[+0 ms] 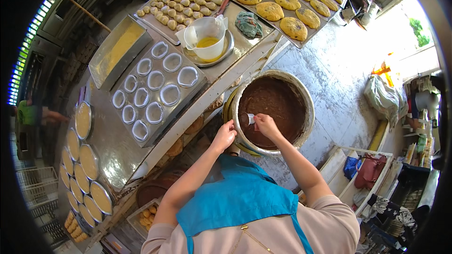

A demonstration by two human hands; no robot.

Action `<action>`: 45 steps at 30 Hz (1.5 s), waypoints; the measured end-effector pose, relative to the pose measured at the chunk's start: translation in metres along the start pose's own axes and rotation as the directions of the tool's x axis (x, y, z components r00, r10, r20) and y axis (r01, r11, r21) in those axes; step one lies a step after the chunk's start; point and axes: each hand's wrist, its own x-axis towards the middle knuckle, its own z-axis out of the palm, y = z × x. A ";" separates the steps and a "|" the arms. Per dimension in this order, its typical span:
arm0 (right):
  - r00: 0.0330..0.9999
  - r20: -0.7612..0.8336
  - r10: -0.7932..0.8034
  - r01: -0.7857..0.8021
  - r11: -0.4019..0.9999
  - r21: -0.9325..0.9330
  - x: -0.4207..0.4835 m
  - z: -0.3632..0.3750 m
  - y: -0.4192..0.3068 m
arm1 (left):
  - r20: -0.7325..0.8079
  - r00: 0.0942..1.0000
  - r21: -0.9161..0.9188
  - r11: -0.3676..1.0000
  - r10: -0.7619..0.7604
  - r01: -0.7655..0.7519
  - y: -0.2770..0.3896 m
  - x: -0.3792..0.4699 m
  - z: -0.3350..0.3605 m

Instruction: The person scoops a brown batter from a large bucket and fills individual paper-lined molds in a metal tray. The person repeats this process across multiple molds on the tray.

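A large round tub (309,109) of brown batter (272,98) stands on the floor beside the metal worktable. My right hand (265,125) is over the batter, its fingers closed on a small white scoop or cup (251,118). By the tub's left rim is my left hand (224,135), fingers curled together; whether it holds the rim or anything small cannot be told. On the table to the left lies a muffin tin (144,114) lined with white paper cups (155,80), which look unfilled. A translucent plastic jug (210,30) with yellow liquid stands behind it on a round metal plate.
The worktable (116,155) bears a rectangular metal pan (122,53), filled round tins (89,162), a tray of small dough pieces (176,7), a tray of flat yellow rounds (286,1) and a crumpled green cloth (249,24). Another person (31,113) is at the far left.
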 end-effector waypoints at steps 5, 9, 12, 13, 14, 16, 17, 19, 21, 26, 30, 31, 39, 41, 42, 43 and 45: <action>0.972 -0.012 -0.233 0.232 0.971 -0.060 -0.018 0.029 -0.021 | -0.010 0.997 0.042 0.996 0.074 -0.074 -0.006 0.000 -0.005; 0.992 0.009 -0.124 0.114 0.939 0.326 -0.027 0.008 -0.008 | 0.046 0.988 0.161 0.975 0.148 -0.154 -0.013 0.009 -0.009; 0.996 0.072 0.046 -0.083 0.726 0.682 -0.031 0.001 0.016 | 0.070 0.991 0.164 0.978 0.115 -0.125 -0.013 0.010 -0.015; 0.996 0.077 0.046 -0.088 0.660 0.746 -0.032 0.002 0.024 | 0.067 0.992 0.159 0.980 0.108 -0.118 -0.011 0.009 -0.016; 0.994 0.084 0.073 -0.111 0.596 0.795 -0.033 0.003 0.031 | 0.074 0.994 0.146 0.985 0.084 -0.094 -0.010 0.007 -0.016; 0.982 0.105 0.158 -0.166 0.445 0.880 -0.033 0.002 0.040 | 0.104 0.994 0.165 0.985 0.033 -0.050 -0.005 0.005 -0.020; 0.988 0.100 0.120 -0.142 0.420 0.896 -0.032 -0.001 0.042 | 0.125 0.992 0.150 0.988 0.022 -0.041 -0.002 0.005 -0.023; 0.990 0.101 0.094 -0.128 0.357 0.925 -0.029 -0.008 0.042 | 0.113 0.991 0.126 0.991 -0.065 0.051 0.004 0.005 -0.028; 0.991 0.084 0.104 -0.116 0.360 0.926 -0.025 -0.018 0.035 | 0.108 0.988 0.110 0.989 -0.107 0.095 0.010 0.002 -0.033; 1.000 0.020 0.016 -0.024 0.347 0.938 -0.016 -0.045 -0.016 | 0.138 0.981 0.088 0.989 -0.133 0.122 0.037 -0.019 -0.053; 0.992 0.017 -0.122 0.035 0.407 0.913 -0.007 -0.058 -0.090 | 0.152 0.982 0.021 0.993 -0.116 0.115 0.058 -0.044 -0.068; 0.987 0.025 -0.159 0.046 0.424 0.904 -0.004 -0.056 -0.110 | 0.139 0.984 0.016 0.994 -0.109 0.108 0.062 -0.050 -0.072; 0.884 -0.071 -0.462 0.393 0.653 0.647 0.036 0.021 -0.220 | -0.011 0.994 0.079 0.991 0.111 -0.110 0.084 -0.075 -0.094; 0.858 -0.076 -0.509 0.482 0.744 0.463 0.039 0.039 -0.229 | -0.147 0.971 0.131 0.977 0.189 -0.170 0.090 -0.079 -0.102; 0.839 -0.093 -0.537 0.536 0.784 0.313 0.040 0.045 -0.231 | -0.209 0.955 0.134 0.974 0.210 -0.185 0.094 -0.079 -0.107; 0.792 -0.110 -0.601 0.610 0.769 0.191 0.040 0.049 -0.233 | -0.284 0.895 0.310 0.917 0.343 -0.253 0.099 -0.076 -0.116; 0.724 -0.120 -0.680 0.681 0.732 -0.037 0.036 0.056 -0.232 | -0.360 0.739 0.595 0.750 0.570 -0.288 0.108 -0.069 -0.140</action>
